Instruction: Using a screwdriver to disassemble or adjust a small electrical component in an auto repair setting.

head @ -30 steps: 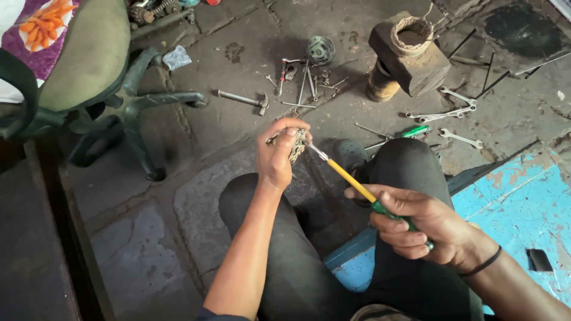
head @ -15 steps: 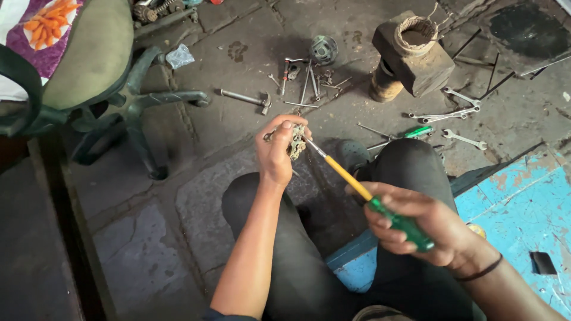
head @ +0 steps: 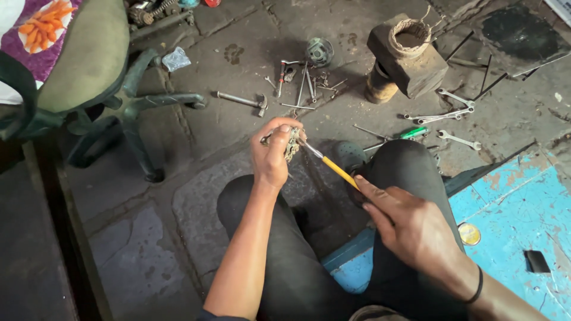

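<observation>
Head view: left hand point(head: 272, 156) closed tight round a small grimy metal part point(head: 292, 144), pinched between thumb and fingers, held up above the knees; right hand point(head: 410, 229) wrapped round the handle of a screwdriver point(head: 331, 166), index finger stretched along the yellow shaft, metal tip touching the part.

Versus a second ago: right hand has slid up the tool, so the green handle that showed then is now covered, only yellow shaft and tip visible; left hand and part sit about where they were; camera tilted slightly, floor clutter unchanged.

Hard to make out: the part is mostly buried in the left fingers, shape unclear, looks like a tangled or toothed bit of metal; exact contact point of the tip is too small to tell; right forearm cut off at the lower edge.

Around: hammer point(head: 242, 101) and spanners point(head: 443, 113) on the stone floor point(head: 238, 35), well apart from the hands; wooden block point(head: 407, 56) beyond; green chair point(head: 89, 65) at left.
</observation>
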